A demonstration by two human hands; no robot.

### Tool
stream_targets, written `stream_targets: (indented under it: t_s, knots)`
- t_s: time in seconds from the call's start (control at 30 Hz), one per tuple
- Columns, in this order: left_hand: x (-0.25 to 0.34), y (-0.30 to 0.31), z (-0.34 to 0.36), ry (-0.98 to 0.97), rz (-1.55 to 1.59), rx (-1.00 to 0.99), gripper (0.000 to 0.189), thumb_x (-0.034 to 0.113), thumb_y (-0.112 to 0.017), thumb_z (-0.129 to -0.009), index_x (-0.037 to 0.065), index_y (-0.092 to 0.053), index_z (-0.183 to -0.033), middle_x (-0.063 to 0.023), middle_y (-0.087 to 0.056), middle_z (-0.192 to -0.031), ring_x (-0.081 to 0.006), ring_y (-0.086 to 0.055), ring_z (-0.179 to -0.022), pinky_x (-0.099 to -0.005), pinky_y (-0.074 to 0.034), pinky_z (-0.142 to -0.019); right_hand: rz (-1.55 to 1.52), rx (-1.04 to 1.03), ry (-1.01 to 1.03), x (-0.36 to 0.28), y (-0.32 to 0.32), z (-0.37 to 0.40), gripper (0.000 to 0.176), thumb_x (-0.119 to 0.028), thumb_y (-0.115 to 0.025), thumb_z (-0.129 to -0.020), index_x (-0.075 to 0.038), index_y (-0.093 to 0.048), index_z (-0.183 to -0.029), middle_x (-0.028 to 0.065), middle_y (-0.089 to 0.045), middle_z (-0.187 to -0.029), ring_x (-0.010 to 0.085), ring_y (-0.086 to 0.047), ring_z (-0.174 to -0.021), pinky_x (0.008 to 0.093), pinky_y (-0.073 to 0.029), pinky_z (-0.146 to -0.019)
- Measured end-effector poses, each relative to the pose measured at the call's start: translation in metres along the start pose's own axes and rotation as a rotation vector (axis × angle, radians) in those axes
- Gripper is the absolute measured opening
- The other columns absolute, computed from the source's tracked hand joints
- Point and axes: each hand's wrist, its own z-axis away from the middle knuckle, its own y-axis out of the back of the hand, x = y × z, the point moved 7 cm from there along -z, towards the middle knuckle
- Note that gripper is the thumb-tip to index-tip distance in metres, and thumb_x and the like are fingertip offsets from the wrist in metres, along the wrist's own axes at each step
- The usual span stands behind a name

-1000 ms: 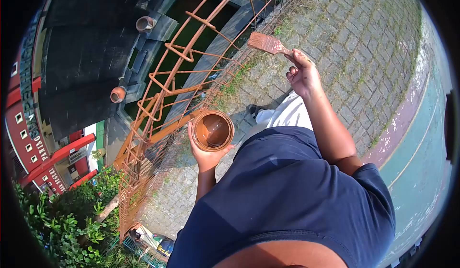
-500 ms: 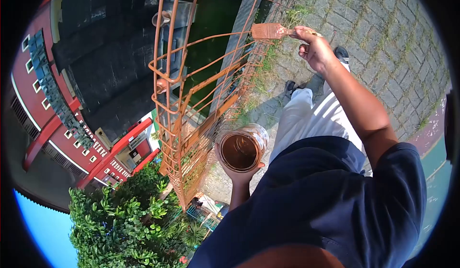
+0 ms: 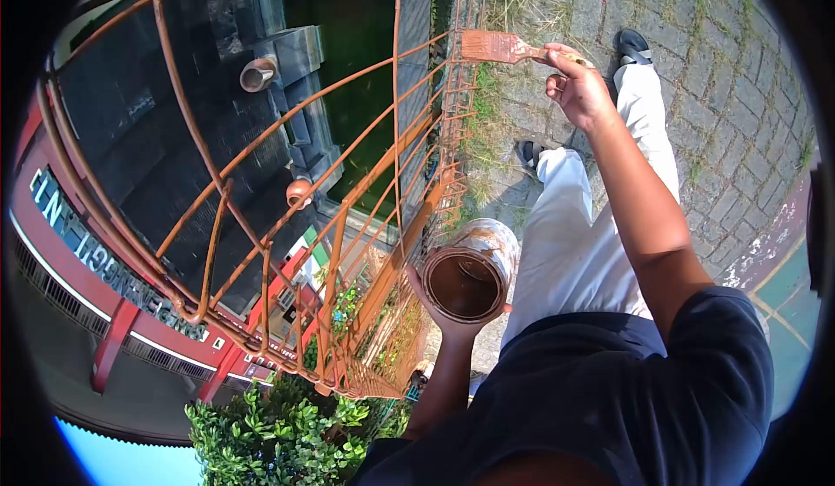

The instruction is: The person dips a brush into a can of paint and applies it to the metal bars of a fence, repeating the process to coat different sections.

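Note:
A paint can (image 3: 497, 244) streaked with white and brown sits tilted in my left hand (image 3: 454, 328), whose fingers curve round its side. Brown paint (image 3: 465, 286) shows inside its open mouth. Out at the upper right, my right hand (image 3: 581, 90) grips the handle of a wide paintbrush (image 3: 503, 47). Brown paint coats the bristles, and their tip overlaps the bars of the metal fence (image 3: 451, 95). The fence's thin bars are reddish brown and fan out to the left of both hands.
Dark green water (image 3: 348, 77) lies behind the fence, near a dark wall (image 3: 191, 77). Grey paving (image 3: 696, 112) with grass in its joints is under my sandalled feet (image 3: 633, 47). A leafy bush (image 3: 278, 434) stands at the bottom, beside a red building (image 3: 113, 312).
My view has swung, so the fence and building appear shifted and spread wider. The can appears farther right. The brush is still at the fence's edge, with its bristles pointing left.

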Motion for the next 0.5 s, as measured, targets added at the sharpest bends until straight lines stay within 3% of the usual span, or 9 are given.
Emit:
stream_targets:
  t_s: [0.07, 0.17, 0.2, 0.37, 0.5]
  knots:
    - [-0.033, -0.003, 0.000, 0.065, -0.134, -0.132, 0.159, 0.052, -0.098, -0.044, 0.011, 0.007, -0.155, -0.0165, -0.030, -0.152, -0.0306, -0.037, -0.139, -0.0503, -0.029, -0.118, 0.024, 0.050, -0.002, 0.014, 0.032, -0.018, 0.025, -0.018, -0.066, -0.094, -0.013, -0.063, -0.118, 0.0033, -0.068, -0.106, 0.0108, -0.058, -0.067, 0.0263, -0.049, -0.060]
    - [-0.043, -0.018, -0.008, 0.054, -0.173, -0.133, 0.155, 0.057, -0.096, -0.044, 0.011, 0.001, -0.155, -0.0173, -0.031, -0.152, -0.0312, -0.037, -0.139, -0.0510, -0.026, -0.119, 0.052, 0.091, 0.003, 0.032, 0.068, -0.044, 0.025, -0.018, -0.067, -0.093, -0.012, -0.064, -0.117, 0.0037, -0.068, -0.105, 0.0107, -0.059, -0.067, 0.0260, -0.049, -0.061]
    - [-0.040, -0.027, -0.011, 0.033, -0.155, -0.150, 0.152, 0.058, -0.095, -0.046, 0.012, 0.000, -0.156, -0.0164, -0.032, -0.153, -0.0312, -0.038, -0.138, -0.0507, -0.031, -0.118, 0.061, 0.100, -0.002, 0.035, 0.074, -0.051, 0.025, -0.018, -0.067, -0.093, -0.012, -0.064, -0.117, 0.0038, -0.068, -0.105, 0.0105, -0.059, -0.067, 0.0259, -0.049, -0.061]
    - [-0.060, -0.045, -0.014, 0.212, -0.001, -0.107, 0.155, 0.058, -0.094, -0.048, 0.018, 0.010, -0.155, -0.0142, -0.033, -0.152, -0.0309, -0.040, -0.136, -0.0492, -0.039, -0.114, 0.135, 0.142, -0.040, 0.046, 0.080, -0.071, 0.027, -0.018, -0.068, -0.093, -0.011, -0.063, -0.118, 0.0031, -0.069, -0.104, 0.0093, -0.058, -0.065, 0.0252, -0.049, -0.061]
    - [-0.068, -0.052, -0.028, 0.044, -0.089, -0.131, 0.161, 0.056, -0.095, -0.048, 0.017, 0.019, -0.154, -0.0152, -0.034, -0.151, -0.0301, -0.041, -0.136, -0.0490, -0.038, -0.114, 0.204, 0.149, -0.032, 0.044, 0.083, -0.094, 0.027, -0.019, -0.069, -0.092, -0.011, -0.063, -0.117, 0.0024, -0.069, -0.105, 0.0085, -0.057, -0.062, 0.0247, -0.048, -0.061]
